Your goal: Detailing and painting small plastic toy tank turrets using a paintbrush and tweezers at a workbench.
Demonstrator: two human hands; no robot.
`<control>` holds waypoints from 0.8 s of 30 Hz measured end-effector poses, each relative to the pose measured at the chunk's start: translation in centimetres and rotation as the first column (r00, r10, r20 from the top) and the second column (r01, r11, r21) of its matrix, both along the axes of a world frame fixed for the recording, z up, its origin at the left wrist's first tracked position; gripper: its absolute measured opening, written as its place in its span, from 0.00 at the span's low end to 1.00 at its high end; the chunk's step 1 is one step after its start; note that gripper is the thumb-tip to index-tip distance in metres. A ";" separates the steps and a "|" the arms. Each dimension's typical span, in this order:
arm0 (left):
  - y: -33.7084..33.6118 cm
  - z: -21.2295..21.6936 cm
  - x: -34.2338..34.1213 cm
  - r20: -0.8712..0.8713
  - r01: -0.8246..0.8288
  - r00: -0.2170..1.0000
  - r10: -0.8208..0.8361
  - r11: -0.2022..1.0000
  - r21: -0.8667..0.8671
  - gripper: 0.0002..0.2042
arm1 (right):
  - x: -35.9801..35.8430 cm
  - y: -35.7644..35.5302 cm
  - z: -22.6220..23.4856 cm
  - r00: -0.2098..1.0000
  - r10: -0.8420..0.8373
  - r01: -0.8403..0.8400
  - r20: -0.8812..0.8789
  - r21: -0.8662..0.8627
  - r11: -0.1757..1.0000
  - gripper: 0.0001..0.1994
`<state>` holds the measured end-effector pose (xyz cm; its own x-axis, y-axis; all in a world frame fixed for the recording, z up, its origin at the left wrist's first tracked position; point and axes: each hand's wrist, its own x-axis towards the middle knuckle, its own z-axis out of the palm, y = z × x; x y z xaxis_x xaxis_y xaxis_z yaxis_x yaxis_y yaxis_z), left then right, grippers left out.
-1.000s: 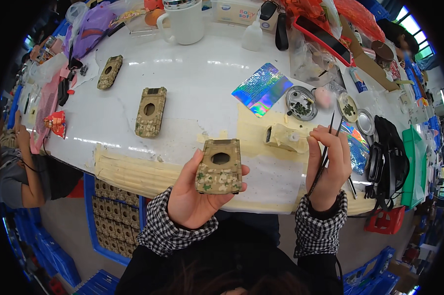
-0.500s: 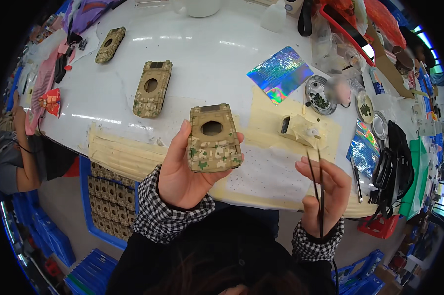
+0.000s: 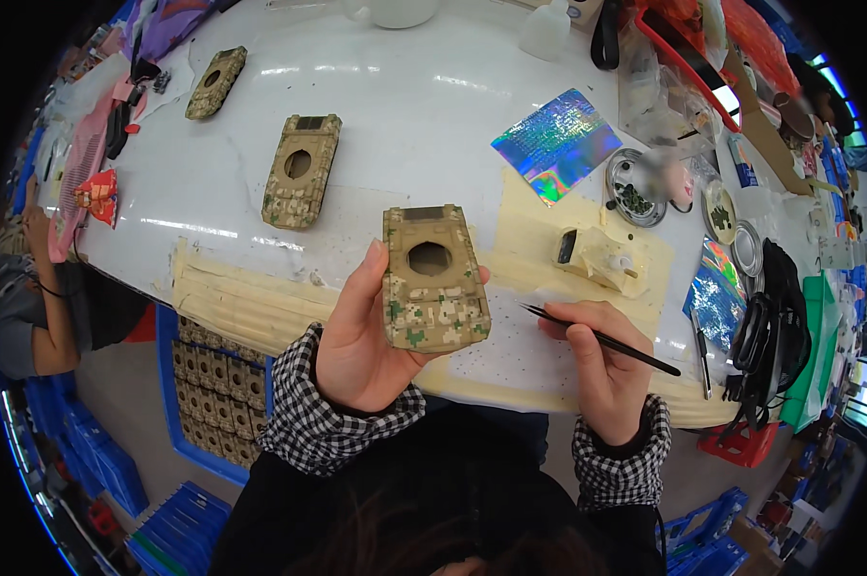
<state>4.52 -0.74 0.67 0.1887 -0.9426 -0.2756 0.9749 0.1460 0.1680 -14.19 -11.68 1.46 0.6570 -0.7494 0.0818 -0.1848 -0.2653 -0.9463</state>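
Head view, centre of frame: left hand (image 3: 361,331) grips a camouflage tank hull (image 3: 431,278) by its lower end, fingers closed round its sides, raised above the white table (image 3: 404,106); right hand (image 3: 596,365) pinches a thin black brush (image 3: 596,338), tip aimed left toward the hull. Judgement: steady the hull, brace the brush hand, touch lightly. Hull is tan with green-brown pixel blotches, a round opening on top, one darker end panel; two similar hulls (image 3: 302,170) lie upper left.
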 end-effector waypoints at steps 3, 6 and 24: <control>0.1 -0.1 0.0 -0.015 -0.007 1.000 0.007 1.000 -0.013 0.29 | 0.2 0.0 0.0 1.000 0.012 -0.012 -0.019 -0.010 1.000 0.07; 0.1 0.0 0.0 0.007 -0.016 1.000 0.016 0.999 0.031 0.28 | 0.3 0.0 0.0 1.000 0.001 -0.002 -0.022 -0.008 1.000 0.08; 0.2 0.1 0.0 0.006 -0.003 1.000 0.003 1.000 0.030 0.28 | 0.3 0.1 -0.1 0.999 -0.004 0.004 -0.034 -0.013 1.000 0.07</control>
